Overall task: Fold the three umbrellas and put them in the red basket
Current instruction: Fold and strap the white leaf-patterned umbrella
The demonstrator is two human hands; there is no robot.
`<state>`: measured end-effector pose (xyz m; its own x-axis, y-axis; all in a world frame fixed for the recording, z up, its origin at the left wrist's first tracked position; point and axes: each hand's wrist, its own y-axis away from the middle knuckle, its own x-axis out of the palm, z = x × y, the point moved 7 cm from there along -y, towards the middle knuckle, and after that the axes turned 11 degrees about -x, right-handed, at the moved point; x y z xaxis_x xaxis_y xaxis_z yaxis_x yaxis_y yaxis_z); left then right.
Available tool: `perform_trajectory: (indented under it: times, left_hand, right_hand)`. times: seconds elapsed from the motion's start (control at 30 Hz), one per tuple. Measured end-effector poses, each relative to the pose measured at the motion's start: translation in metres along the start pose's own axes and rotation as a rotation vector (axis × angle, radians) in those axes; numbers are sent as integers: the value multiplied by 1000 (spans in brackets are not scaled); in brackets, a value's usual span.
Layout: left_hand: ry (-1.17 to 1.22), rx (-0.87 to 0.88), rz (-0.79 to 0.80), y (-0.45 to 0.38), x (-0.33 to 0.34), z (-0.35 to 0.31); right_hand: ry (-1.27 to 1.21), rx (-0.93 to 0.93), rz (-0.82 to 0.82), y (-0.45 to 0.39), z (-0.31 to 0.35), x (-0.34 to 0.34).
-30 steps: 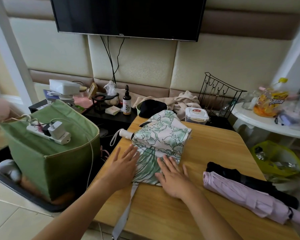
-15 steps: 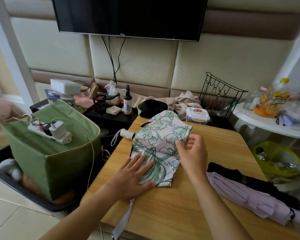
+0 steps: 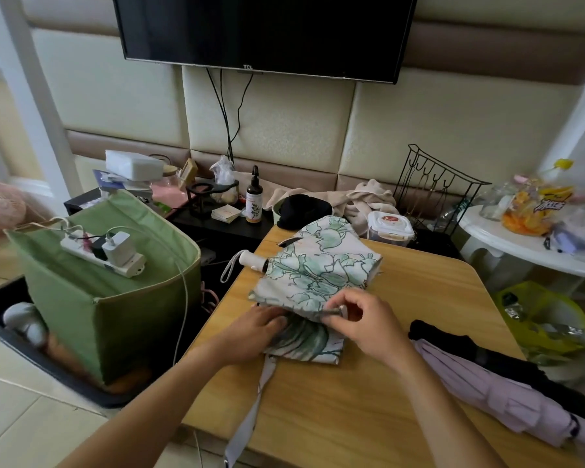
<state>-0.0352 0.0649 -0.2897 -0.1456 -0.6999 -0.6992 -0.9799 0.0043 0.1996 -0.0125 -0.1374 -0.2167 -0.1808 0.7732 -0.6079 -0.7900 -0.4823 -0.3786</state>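
A: Right, status on the leaf-print umbrella?
B: Lying on the wooden counter, canopy bunched flat, white handle poking off the far left edge with its wrist loop hanging.
A: Hands?
B: Left hand lies on the near end of the fabric, fingers mostly straight, pressing it down. Right hand pinches a fold of the canopy between thumb and fingertips, just beside the left.
A: Strap?
B: Grey closing strap trails from the near end toward the counter's front edge and hangs over it.
A: Other two umbrellas?
B: Lilac umbrella and black umbrella lie side by side, touching, at the counter's right edge. Both collapsed.
A: Surroundings?
B: Green fabric bin on the floor to the left, with a white power strip on its rim and a charger plugged in. Lidded plastic tub at the counter's far edge, black wire rack behind it. TV on the wall. Red basket I can't spot.
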Motion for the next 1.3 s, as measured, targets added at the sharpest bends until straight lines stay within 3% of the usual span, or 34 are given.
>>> perform_trajectory:
  times: [0.1, 0.23, 0.37, 0.47, 0.6, 0.7, 0.77, 0.83, 1.0, 1.17, 1.3]
  left_hand:
    - [333, -108, -5, -4, -12, 14]
    - [680, -243, -128, -4, -30, 23]
    - [865, -315, -47, -13, -31, 29]
    - [977, -353, -34, -15, -33, 24]
    - [1071, -485, -28, -13, -26, 24]
    - [1103, -579, 70, -11, -19, 24]
    - [1068, -571, 95, -16, -20, 24]
    - [1045, -569, 119, -18, -21, 20]
    - [1000, -577, 157, -22, -16, 19]
    - [1022, -576, 109, -29, -15, 19]
    - [1089, -539, 77, -35, -20, 17]
  right_hand:
    - [85, -47, 68, 6, -1, 3]
    - [182, -129, 144, 10, -1, 9]
    - [238, -100, 322, 16, -7, 27]
    - [266, -84, 360, 18, -5, 31]
    - [-32, 88, 190, 14, -4, 19]
    - [111, 258, -148, 13, -18, -11]
    - [100, 466, -245, 21, -40, -15]
    - [-81, 651, -215, 29, -60, -2]
    - [-435, 842, -270, 32, -69, 9]
    - [-457, 900, -108, 32, -58, 11]
    - [-353, 773, -191, 23, -50, 4]
